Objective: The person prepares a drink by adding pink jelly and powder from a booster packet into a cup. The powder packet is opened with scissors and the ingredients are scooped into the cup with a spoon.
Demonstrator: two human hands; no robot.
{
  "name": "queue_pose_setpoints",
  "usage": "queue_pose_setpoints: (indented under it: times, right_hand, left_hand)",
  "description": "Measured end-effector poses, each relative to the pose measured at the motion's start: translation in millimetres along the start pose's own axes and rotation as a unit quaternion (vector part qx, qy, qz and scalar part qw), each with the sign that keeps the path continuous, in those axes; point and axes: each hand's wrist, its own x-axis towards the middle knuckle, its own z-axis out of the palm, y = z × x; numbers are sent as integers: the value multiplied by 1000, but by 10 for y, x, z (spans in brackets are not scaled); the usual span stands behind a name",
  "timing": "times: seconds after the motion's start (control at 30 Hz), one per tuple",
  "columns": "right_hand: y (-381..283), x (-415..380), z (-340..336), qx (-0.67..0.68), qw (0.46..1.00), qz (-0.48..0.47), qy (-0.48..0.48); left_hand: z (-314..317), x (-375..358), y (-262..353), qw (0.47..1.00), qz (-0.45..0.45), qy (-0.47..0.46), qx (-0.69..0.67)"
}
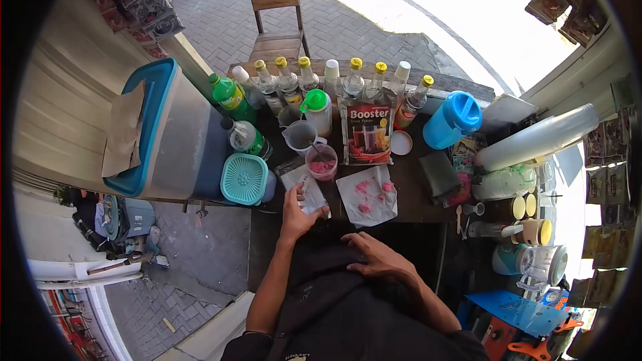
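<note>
My left hand (299, 212) rests on a stack of white sheets or small bags (306, 192) at the table's front edge, thumb and fingers spread across it. Free of any object, my right hand (372, 255) hovers near my body with its fingers apart. Just beyond the left hand stands a clear cup of pink powder (323, 162) with a spoon handle sticking out. To its right lies a white paper (368, 195) with pink clumps on it. A Booster drink powder pouch (368, 132) stands upright behind the paper.
Bottles with yellow and white caps (287, 80) line the table's back. A turquoise basket (245, 179) and a large blue-lidded container (174, 134) are at left. A blue jug (452, 120), stacked plastic cups (538, 139) and jars (515, 208) stand at right. A wooden chair (278, 33) is beyond.
</note>
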Motion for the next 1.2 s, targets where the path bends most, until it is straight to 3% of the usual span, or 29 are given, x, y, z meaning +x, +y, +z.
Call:
queue_pose_setpoints:
  times: [0.07, 0.13, 0.37, 0.53, 0.67, 0.7, 0.77, 0.8, 0.87, 1.0, 1.17, 1.2]
  right_hand:
    - [-21, -28, -138, 11, 1000, 19, -9]
    - [-18, -103, -216, 41, 998, 49, 22]
    - [30, -475, -298, 92, 961, 155, 211]
    - [74, -338, -177, 153, 931, 130, 304]
    - [-346, 89, -372, 25, 860, -91, 502]
    - [-516, 180, -435, 29, 860, -92, 501]
    - [-820, 264, -532, -34, 831, -100, 547]
    - [-782, 275, -538, -29, 833, -100, 543]
    - [-698, 318, -550, -175, 839, -202, 474]
    - [-939, 175, -381, -134, 835, -227, 483]
    - [-1031, -38, -219, -188, 864, -203, 420]
    - [-1073, -88, -228, -200, 887, -149, 390]
  left_hand:
    - [340, 380, -295, 984, 71, 151, 54]
    - [641, 650, -510, 981, 88, 171, 33]
    - [922, 854, -252, 970, 109, 198, -86]
    - [619, 575, 174, 957, 224, 183, -36]
    - [213, 269, 721, 931, 340, 132, -16]
    - [114, 191, 862, 917, 384, 110, -13]
    - [26, 49, 983, 916, 386, 103, -30]
    - [-4, -18, 1011, 910, 400, 104, -32]
    - [-74, -70, 986, 902, 419, 105, -17]
    - [-122, -64, 1005, 894, 403, 174, -93]
    - [-398, -1, 1264, 878, 440, 186, -28]
    - [-455, -29, 1340, 878, 442, 177, 32]
